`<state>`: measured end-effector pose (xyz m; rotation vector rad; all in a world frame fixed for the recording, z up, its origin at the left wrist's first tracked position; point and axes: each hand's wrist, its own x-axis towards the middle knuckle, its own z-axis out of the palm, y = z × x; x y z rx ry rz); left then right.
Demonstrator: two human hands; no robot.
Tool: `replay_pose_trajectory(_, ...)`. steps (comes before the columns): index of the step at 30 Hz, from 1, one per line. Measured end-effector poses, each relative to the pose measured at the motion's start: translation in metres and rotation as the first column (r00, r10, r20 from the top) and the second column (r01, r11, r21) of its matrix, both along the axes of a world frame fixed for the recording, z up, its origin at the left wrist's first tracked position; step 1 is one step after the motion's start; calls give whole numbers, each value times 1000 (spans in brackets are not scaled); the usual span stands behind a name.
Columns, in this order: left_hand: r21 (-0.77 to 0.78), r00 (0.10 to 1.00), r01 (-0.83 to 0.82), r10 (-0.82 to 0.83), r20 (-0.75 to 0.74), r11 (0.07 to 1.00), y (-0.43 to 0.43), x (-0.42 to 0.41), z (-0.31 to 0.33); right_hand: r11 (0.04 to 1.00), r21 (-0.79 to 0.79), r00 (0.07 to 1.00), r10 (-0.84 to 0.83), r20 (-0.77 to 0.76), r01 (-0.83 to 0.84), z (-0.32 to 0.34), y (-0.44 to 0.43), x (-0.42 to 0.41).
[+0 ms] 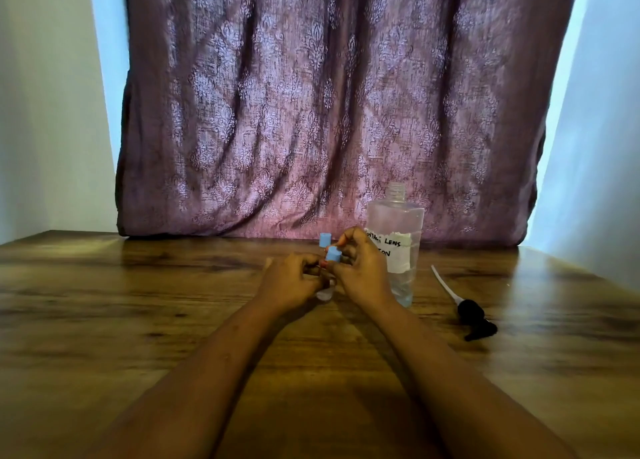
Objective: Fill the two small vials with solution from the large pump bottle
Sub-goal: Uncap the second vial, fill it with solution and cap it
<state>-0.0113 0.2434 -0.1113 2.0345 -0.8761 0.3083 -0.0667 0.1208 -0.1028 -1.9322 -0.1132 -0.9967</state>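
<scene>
A large clear bottle [398,223] with a handwritten white label stands open-necked on the wooden table [138,302], partly filled with clear liquid. Its black pump head [476,321] with a white tube lies on the table to the right. My left hand [289,280] grips a small clear vial [325,294] whose body is mostly hidden by my fingers. My right hand [358,268] pinches that vial's blue cap [333,253]. A second blue-capped vial [325,239] stands just behind my hands, only its cap showing.
A patterned purple curtain [329,105] hangs along the table's back edge, with pale walls on both sides. The bottle stands just to the right of my right hand.
</scene>
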Motion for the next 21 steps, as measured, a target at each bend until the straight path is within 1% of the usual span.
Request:
replay_pose_trajectory(2,23,991,-87,84,106,996,-2,-5,2,1000,27,1000,-9,19,9,0,2,0)
replay_pose_trajectory(4,29,983,-124,119,140,992,-2,-5,2,999,46,1000,10,16,-11,1,3,-1)
replay_pose_trajectory(5,31,987,-120,116,110,992,-2,-6,3,998,47,999,38,-2,-38,1,1,-3)
replay_pose_trajectory(6,-21,998,-69,69,9,997,0,-6,2,996,43,997,79,-24,-78,2,0,-4)
replay_pose_trajectory(7,-136,985,30,-53,-163,990,1,-7,1,991,44,991,125,-52,-123,4,-2,-7)
replay_pose_trajectory(8,-284,920,128,-221,-325,950,2,-9,0,983,56,981,176,-81,-172,5,-4,-9)
replay_pose_trajectory(9,-394,833,190,-360,-420,899,3,-8,-2,972,81,967,230,-105,-222,7,-6,-12)
replay_pose_trajectory(10,-453,760,239,-456,-464,859,4,-7,-2,955,117,951,285,-118,-272,9,-7,-13)
replay_pose_trajectory(12,-472,647,339,-565,-511,814,6,-4,-1,915,193,918,380,-114,-355,11,-9,-14)
replay_pose_trajectory(13,-456,612,381,-589,-528,804,8,-1,1,895,227,903,415,-110,-384,13,-10,-15)
replay_pose_trajectory(15,-420,575,433,-603,-553,797,11,4,2,866,276,883,458,-104,-417,15,-10,-15)
replay_pose_trajectory(17,-434,512,467,-635,-578,771,12,10,-1,857,294,875,471,-113,-423,15,-11,-16)
replay_pose_trajectory(18,-443,495,467,-642,-586,765,12,10,-2,859,295,876,467,-120,-418,14,-12,-16)
replay_pose_trajectory(19,-432,511,462,-631,-584,775,12,11,-3,867,290,883,453,-124,-404,13,-12,-16)
replay_pose_trajectory(21,-368,608,444,-576,-546,817,11,9,0,884,278,902,417,-109,-375,12,-12,-15)
